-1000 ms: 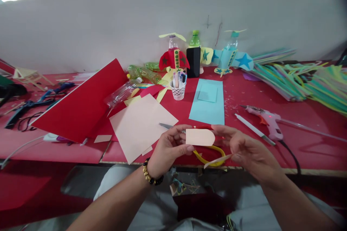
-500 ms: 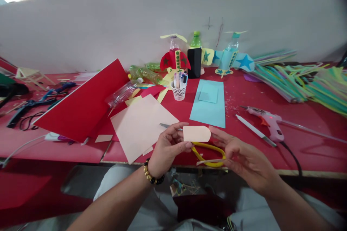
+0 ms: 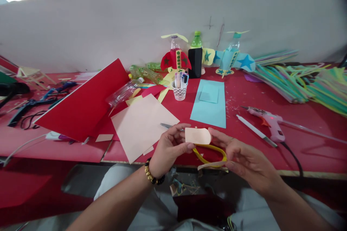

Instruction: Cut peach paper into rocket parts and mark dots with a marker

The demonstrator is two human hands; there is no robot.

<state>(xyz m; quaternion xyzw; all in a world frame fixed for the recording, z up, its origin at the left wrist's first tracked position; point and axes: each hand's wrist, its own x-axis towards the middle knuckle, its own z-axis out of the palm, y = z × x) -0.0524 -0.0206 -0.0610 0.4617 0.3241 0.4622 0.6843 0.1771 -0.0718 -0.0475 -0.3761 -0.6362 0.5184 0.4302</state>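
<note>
My left hand [image 3: 171, 148] pinches a small cream paper piece [image 3: 197, 136] by its square end, thumb in front and fingers behind. That piece is rounded at its other end and bows slightly. The fingertips of my right hand [image 3: 245, 157] touch the rounded end. Lower down, the same hand holds a narrow cream paper strip [image 3: 210, 165] at its thumb. Behind and below the piece lie scissors with yellow handles [image 3: 202, 158]; their blade [image 3: 166, 125] shows beyond my left fingers. A large cream paper sheet [image 3: 142, 126] lies to the left.
Light blue paper [image 3: 196, 112], a white pen-like cutter [image 3: 256, 130] and a pink glue gun [image 3: 272, 124] lie to the right. Behind stand a cup of pens [image 3: 179, 92], a phone [image 3: 195, 63] and bottle planes [image 3: 176, 57]. A red board [image 3: 89, 104] leans at left.
The rounded end of the small paper piece now curves more under my right fingertips. The strip has tilted and bent a little. Both hands have otherwise barely moved.
</note>
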